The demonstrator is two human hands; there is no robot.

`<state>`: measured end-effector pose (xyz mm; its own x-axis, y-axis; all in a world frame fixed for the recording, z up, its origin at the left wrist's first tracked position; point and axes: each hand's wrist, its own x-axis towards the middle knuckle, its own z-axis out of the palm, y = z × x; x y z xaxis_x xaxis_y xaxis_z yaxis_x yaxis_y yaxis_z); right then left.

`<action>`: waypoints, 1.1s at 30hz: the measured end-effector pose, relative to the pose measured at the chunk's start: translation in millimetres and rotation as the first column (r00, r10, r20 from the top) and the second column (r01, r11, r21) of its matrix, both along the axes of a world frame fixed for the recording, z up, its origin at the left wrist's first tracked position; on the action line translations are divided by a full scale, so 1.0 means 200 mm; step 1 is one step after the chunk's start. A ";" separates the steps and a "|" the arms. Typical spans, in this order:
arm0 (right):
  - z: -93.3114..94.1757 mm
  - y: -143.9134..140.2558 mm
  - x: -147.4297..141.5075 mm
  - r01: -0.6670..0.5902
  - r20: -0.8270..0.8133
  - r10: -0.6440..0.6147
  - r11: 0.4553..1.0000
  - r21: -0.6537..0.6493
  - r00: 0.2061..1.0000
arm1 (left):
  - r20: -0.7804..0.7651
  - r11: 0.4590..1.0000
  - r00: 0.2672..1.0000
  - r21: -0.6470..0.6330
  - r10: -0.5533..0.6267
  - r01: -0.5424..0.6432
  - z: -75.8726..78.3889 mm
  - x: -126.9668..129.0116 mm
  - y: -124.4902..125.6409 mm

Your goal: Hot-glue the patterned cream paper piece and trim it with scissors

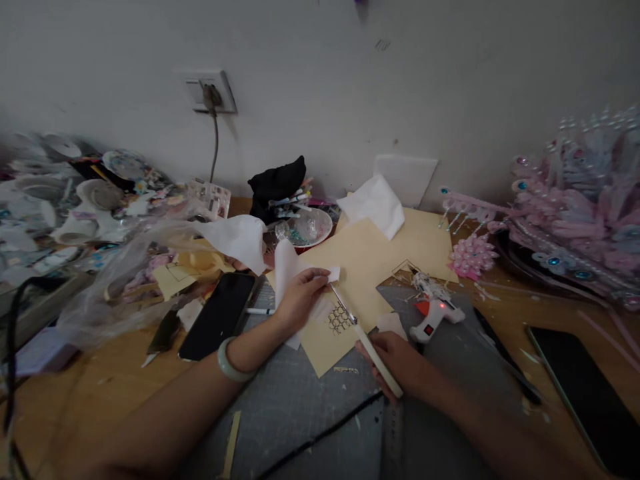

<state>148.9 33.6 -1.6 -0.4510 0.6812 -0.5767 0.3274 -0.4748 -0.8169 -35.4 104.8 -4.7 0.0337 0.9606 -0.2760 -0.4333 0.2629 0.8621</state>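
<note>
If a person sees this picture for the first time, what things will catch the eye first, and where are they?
In the middle, the right hand holds a white craft knife over a lattice pattern cut in a tan sheet, while the left hand presses a white tissue on it. At the far right stands a big pink jewelled headdress, and a white glue gun with a red light lies beside the sheet.
</note>
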 end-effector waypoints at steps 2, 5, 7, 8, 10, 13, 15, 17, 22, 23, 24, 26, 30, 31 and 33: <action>0.02 0.00 0.00 0.036 -0.044 -0.037 0.999 -0.024 0.998 | 0.000 1.000 1.000 0.003 -0.011 0.011 0.00 0.00 0.00; 0.05 0.02 0.01 0.062 -0.118 -0.074 0.993 -0.100 0.990 | -0.005 1.000 1.000 0.002 -0.009 0.009 0.00 0.00 0.00; 0.06 0.03 0.02 0.020 -0.177 -0.049 0.987 -0.162 0.983 | -0.001 1.000 1.000 -0.010 -0.002 0.002 0.01 0.00 0.00; 0.06 0.03 0.03 0.000 -0.209 -0.039 0.983 -0.183 0.977 | 0.003 1.000 1.000 -0.018 -0.003 0.003 0.01 0.00 0.00; 0.07 0.04 0.03 -0.013 -0.244 -0.034 0.981 -0.191 0.969 | 0.006 1.000 1.000 -0.029 -0.012 0.012 0.01 0.00 0.00; 0.07 0.04 0.02 -0.003 -0.208 -0.028 0.989 -0.148 0.978 | -0.002 0.999 1.000 -0.038 -0.024 0.024 0.01 0.00 0.00; 0.08 0.03 0.01 0.001 -0.166 -0.020 0.993 -0.116 0.986 | -0.005 0.999 1.000 -0.040 -0.021 0.021 0.01 0.00 0.00; 0.08 0.03 0.01 0.006 -0.155 -0.022 0.995 -0.101 0.988 | -0.001 0.999 1.000 -0.042 -0.017 0.017 0.01 0.00 0.00; 0.07 0.04 0.01 -0.015 -0.149 -0.002 0.994 -0.110 0.989 | 0.023 0.998 0.999 -0.044 -0.032 0.033 0.01 0.00 -0.01; 0.06 0.04 0.01 -0.013 -0.143 -0.003 0.994 -0.108 0.990 | 0.026 0.998 0.999 -0.042 -0.043 0.044 0.00 0.00 -0.01; 0.06 0.04 0.01 -0.009 -0.134 -0.005 0.994 -0.109 0.991 | 0.027 0.998 0.998 -0.037 -0.054 0.055 0.00 0.00 -0.01; 0.05 0.04 0.01 -0.009 -0.120 -0.006 0.992 -0.124 0.993 | 0.026 0.997 0.997 -0.027 -0.073 0.074 0.00 0.00 -0.01; 0.05 0.04 0.01 -0.015 -0.099 0.002 0.991 -0.133 0.995 | 0.017 0.996 0.996 -0.023 -0.083 0.084 0.00 0.00 -0.01; 0.06 0.04 0.01 -0.018 -0.096 0.005 0.991 -0.130 0.995 | 0.012 0.996 0.997 -0.025 -0.081 0.081 0.00 0.00 -0.01; 0.06 0.04 0.01 -0.023 -0.094 0.010 0.990 -0.136 0.996 | 0.008 0.997 0.997 -0.031 -0.077 0.077 0.01 0.00 -0.01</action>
